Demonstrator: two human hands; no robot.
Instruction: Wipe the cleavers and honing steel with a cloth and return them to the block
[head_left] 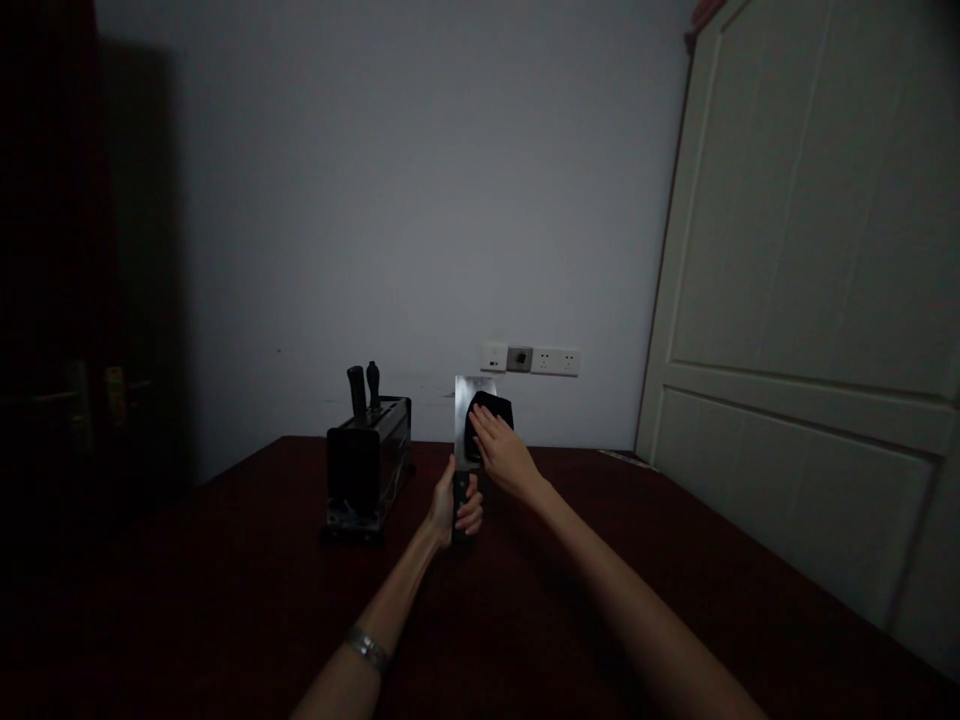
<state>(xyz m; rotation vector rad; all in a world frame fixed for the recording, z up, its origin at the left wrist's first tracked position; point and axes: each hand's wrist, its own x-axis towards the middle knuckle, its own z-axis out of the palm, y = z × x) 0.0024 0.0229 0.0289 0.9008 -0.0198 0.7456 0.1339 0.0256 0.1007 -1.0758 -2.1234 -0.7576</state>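
My left hand (456,505) is wrapped round the dark handle of a cleaver (465,412), whose broad metal blade points upward. Against the blade's right part lies a black cloth (501,406), pressed there by my right hand (504,450) with its fingers extended over it. Part of the blade is hidden behind the cloth and fingers. Left of both hands, a dark glossy knife block (360,470) stands on the table, with two black handles (365,388) sticking up from its top.
The dark red table (510,610) reaches back to a pale wall (420,200). Sockets and a switch (530,359) sit low on that wall. A light panelled door or cabinet front (810,300) rises at the right. Door handles (114,398) show dimly at the left.
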